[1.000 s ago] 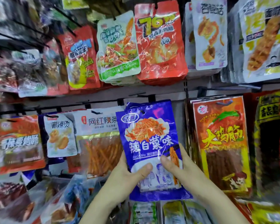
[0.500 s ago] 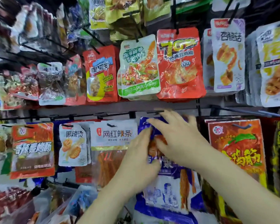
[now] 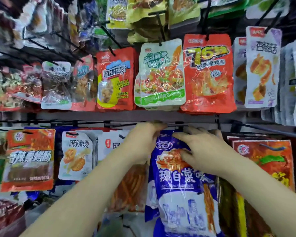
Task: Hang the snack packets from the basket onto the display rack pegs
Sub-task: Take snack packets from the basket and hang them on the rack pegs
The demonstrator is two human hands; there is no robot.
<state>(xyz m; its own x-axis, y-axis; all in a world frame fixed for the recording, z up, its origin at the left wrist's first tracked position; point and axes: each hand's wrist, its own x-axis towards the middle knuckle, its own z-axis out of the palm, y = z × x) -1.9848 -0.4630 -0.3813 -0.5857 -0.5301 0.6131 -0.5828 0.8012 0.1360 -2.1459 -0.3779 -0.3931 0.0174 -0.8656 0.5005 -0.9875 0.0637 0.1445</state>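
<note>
Where the lower row begins at the left of the frame, an orange-red packet (image 3: 28,159) hangs from the black rail (image 3: 85,123). Just beside it to the right hangs a white packet (image 3: 76,154) printed with orange pieces. Above them, in the upper left, clear and red bags crowd on long black pegs, too blurred to read.

Next along the lower row comes a packet of orange sticks (image 3: 128,190); the left forearm crosses in front and hides part of it. The left hand (image 3: 143,142) is raised to the rail at centre frame. Its grip is curled round the upper left corner of the blue packet (image 3: 181,185), with the fingertips hidden behind the edge.

The blue packet fills the lower centre of the frame, its top edge right under a black peg (image 3: 177,125) that sticks out from the rail. Whether its hole is on the peg I cannot tell, as the hands cover it. In the upper row above hang a red-and-yellow packet (image 3: 115,79), a green-and-white packet (image 3: 161,74) and a 76 packet (image 3: 208,72), their bottoms close over the rail.

The right hand (image 3: 205,151) lies over the blue packet's top right with its grip closed on it. The thumb presses the printed front, the forefinger stretches left along the top edge, and the other fingers are behind. Further right, an orange packet with a green leaf (image 3: 263,159) hangs just beside the blue one, partly behind the right wrist.
</note>
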